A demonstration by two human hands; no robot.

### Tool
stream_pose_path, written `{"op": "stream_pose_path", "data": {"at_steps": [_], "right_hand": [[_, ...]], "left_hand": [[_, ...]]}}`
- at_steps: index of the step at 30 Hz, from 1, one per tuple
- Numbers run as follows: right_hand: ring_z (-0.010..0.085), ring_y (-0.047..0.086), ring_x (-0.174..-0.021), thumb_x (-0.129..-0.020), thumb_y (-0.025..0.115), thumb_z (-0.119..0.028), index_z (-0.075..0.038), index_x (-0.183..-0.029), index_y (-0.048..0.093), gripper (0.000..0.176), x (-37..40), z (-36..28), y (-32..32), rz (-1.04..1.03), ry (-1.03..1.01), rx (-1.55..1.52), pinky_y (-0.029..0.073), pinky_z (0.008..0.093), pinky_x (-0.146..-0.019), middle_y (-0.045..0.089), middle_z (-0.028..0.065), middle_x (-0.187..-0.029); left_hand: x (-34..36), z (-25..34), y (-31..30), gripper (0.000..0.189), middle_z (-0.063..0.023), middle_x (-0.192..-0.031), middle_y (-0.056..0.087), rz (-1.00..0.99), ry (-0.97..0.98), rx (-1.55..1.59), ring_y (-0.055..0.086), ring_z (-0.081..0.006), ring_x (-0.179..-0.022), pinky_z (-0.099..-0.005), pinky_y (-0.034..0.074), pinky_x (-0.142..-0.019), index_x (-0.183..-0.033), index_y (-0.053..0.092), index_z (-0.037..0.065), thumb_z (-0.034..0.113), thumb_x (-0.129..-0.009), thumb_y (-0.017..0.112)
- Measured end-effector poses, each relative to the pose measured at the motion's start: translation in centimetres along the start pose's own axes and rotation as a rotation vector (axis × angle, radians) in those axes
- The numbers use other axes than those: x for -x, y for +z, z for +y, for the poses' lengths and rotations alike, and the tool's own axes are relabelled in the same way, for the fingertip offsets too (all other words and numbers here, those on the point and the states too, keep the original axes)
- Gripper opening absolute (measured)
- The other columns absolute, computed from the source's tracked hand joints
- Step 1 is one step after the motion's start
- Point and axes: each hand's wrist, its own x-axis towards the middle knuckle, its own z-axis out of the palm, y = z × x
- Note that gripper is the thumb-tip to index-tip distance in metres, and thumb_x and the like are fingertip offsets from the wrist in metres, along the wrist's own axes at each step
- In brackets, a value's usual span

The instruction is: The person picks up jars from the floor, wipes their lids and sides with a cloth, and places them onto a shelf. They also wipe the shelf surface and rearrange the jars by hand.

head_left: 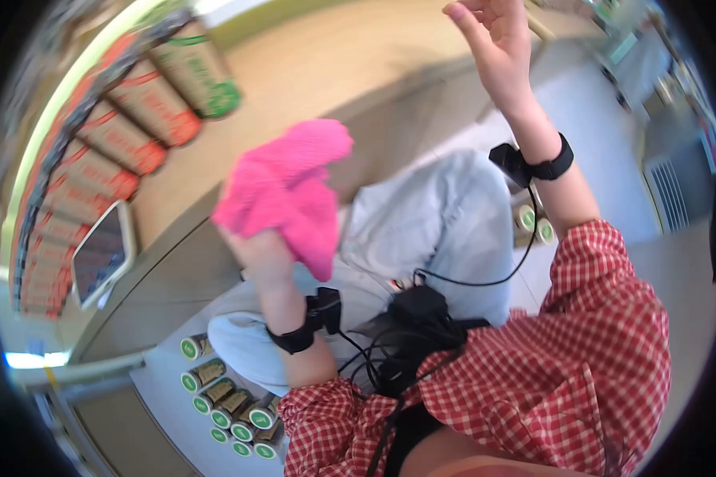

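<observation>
A bright pink fluffy cloth [286,187] is bunched over my left hand [250,246], which grips it in front of the wooden counter's edge. The cloth hides most of that hand's fingers. My right hand [501,44] is raised at the top of the view, above the counter's right end. Its thumb is stretched away from loosely bent fingers, partly cut off by the frame, and it holds nothing visible. Black straps with small boxes sit on both wrists, and cables run from them to my waist.
Several beige packages [155,103] with red or green bottoms stand in a row along the wooden counter [318,60]. A white-framed tablet [107,250] leans at the counter's left. Several green-ended canisters [223,405] are by the floor at lower left; more canisters [542,230] stand right of my knees.
</observation>
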Motion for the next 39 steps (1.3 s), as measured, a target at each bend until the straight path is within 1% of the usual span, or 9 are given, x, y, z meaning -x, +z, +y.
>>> {"op": "stream_pose_path", "data": {"at_steps": [3, 7, 11, 17, 19, 24, 29, 33, 39], "right_hand": [[0.0134, 0.058, -0.07, -0.08, 0.067, -0.016, -0.003, -0.108, 0.054, 0.034, 6.8, 4.0, -7.6, 0.062, 0.331, 0.198, 0.048, 0.0262, -0.067, 0.063, 0.0087, -0.08], [0.028, 0.06, -0.091, -0.075, 0.065, -0.021, -0.008, -0.122, 0.05, 0.051, 16.8, 7.5, -14.2, -0.824, 0.743, 0.819, 0.048, 0.0371, -0.082, 0.06, 0.0168, -0.101], [0.0327, 0.057, -0.103, -0.073, 0.068, -0.026, -0.009, -0.125, 0.048, 0.058, 19.7, 8.7, -14.2, -0.819, 1.098, 0.729, 0.045, 0.0386, -0.089, 0.058, 0.0196, -0.112], [0.035, 0.061, -0.093, -0.066, 0.07, -0.033, -0.004, -0.116, 0.05, 0.061, 21.5, 11.4, -12.2, -0.812, 1.069, 0.754, 0.048, 0.0396, -0.08, 0.063, 0.0223, -0.096], [0.0365, 0.061, -0.089, -0.064, 0.07, -0.032, -0.003, -0.111, 0.052, 0.058, 20.7, 10.4, -13.3, -0.487, 0.97, 0.783, 0.049, 0.0399, -0.078, 0.063, 0.023, -0.094], [0.0115, 0.056, -0.074, -0.077, 0.068, -0.016, -0.006, -0.113, 0.048, 0.043, 14.8, -0.2, -15.1, 0.177, 0.733, 0.404, 0.047, 0.0247, -0.064, 0.058, 0.0069, -0.088], [0.0214, 0.054, -0.102, -0.075, 0.071, -0.014, -0.001, -0.121, 0.037, 0.058, 13.4, -9.3, -10.3, 0.04, 0.427, -0.256, 0.05, 0.0307, -0.082, 0.049, 0.0115, -0.11], [0.0284, 0.051, -0.111, -0.068, 0.075, -0.011, 0.0, -0.119, 0.037, 0.064, 12.3, -9.7, -4.9, -0.343, 0.154, -0.225, 0.041, 0.0373, -0.094, 0.047, 0.0168, -0.115], [0.0262, 0.048, -0.116, -0.068, 0.074, -0.005, -0.002, -0.121, 0.037, 0.065, 11.2, -10.0, -0.5, -0.334, 0.158, -0.255, 0.04, 0.0371, -0.095, 0.047, 0.0175, -0.12]], "left_hand": [[0.1, -0.7, 0.7, 0.03, -0.0125, -0.095, 0.061, 0.066, -0.12, -0.015, 0.06, -0.0205, -0.084, -0.0332, 0.05, -0.074, -0.102, 0.056, -0.006, 0.019, -0.087, 0.05], [0.5, -1.5, 0.5, 0.037, -0.0162, -0.103, 0.059, 0.059, -0.24, 0.026, 0.061, -0.0251, -0.089, -0.037, 0.051, -0.076, -0.11, 0.051, -0.008, 0.022, -0.089, 0.046], [0.6, -1.6, 1.2, 0.037, -0.0158, -0.104, 0.058, 0.057, -0.304, 0.012, 0.061, -0.0257, -0.09, -0.037, 0.051, -0.075, -0.112, 0.051, -0.006, 0.023, -0.089, 0.047], [0.6, -2.2, 0.9, 0.034, -0.0147, -0.103, 0.06, -0.039, -0.265, 0.03, 0.061, -0.0242, -0.09, -0.0354, 0.05, -0.077, -0.112, 0.052, -0.005, 0.017, -0.087, 0.049], [0.3, -0.9, 1.2, 0.034, -0.0147, -0.103, 0.06, -0.13, -0.255, 0.023, 0.061, -0.0232, -0.09, -0.0343, 0.05, -0.077, -0.113, 0.051, -0.005, 0.016, -0.087, 0.05], [0.7, -0.1, 1.4, 0.035, -0.0131, -0.102, 0.061, -0.078, -0.403, 0.101, 0.06, -0.0201, -0.09, -0.0321, 0.049, -0.076, -0.114, 0.052, -0.004, 0.018, -0.087, 0.05], [1.9, -1.1, 3.3, 0.037, -0.012, -0.109, 0.059, -0.17, -0.371, 0.109, 0.057, -0.0175, -0.097, -0.0298, 0.045, -0.085, -0.119, 0.049, -0.005, 0.016, -0.088, 0.051], [2.5, -0.2, 4.7, 0.05, -0.009, -0.115, 0.057, -0.379, -0.3, -0.016, 0.054, -0.0144, -0.104, -0.027, 0.041, -0.091, -0.128, 0.044, -0.003, 0.004, -0.081, 0.059], [1.4, 0.6, 3.2, 0.031, -0.0053, -0.095, 0.064, -0.094, -0.346, 0.081, 0.058, -0.0091, -0.087, -0.0243, 0.047, -0.079, -0.109, 0.058, -0.005, -0.006, -0.078, 0.059]]}}
